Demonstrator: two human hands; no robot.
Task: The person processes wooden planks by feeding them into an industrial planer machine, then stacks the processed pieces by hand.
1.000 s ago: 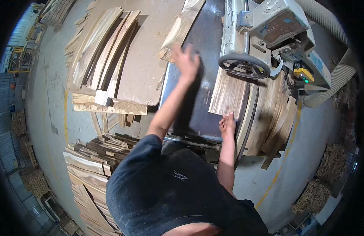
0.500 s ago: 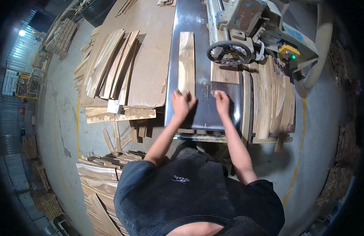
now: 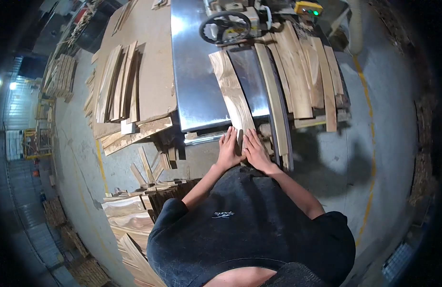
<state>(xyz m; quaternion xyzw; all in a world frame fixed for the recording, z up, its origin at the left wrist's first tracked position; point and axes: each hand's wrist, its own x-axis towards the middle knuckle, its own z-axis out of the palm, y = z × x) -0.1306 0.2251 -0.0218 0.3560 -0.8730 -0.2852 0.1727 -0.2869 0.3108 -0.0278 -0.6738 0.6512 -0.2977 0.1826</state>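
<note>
A long pale wooden board [image 3: 232, 91] lies lengthwise on the shiny metal machine table [image 3: 194, 71], its far end near the black handwheel [image 3: 225, 27]. My left hand [image 3: 229, 149] and my right hand [image 3: 255, 149] sit side by side at the board's near end, at the table's front edge. Both hands grip that end of the board, fingers stretched along it.
More boards [image 3: 302, 71] are stacked to the right of the table. A brown panel [image 3: 149, 62] on the left carries a pile of thin wood strips [image 3: 117, 83]. Stacks of cut wood [image 3: 128, 215] lie on the concrete floor at lower left. A yellow line [image 3: 369, 143] runs along the floor on the right.
The board has come back toward me and swung right on the table. My hands, which were apart on the table, are now together on the board's near end.
</note>
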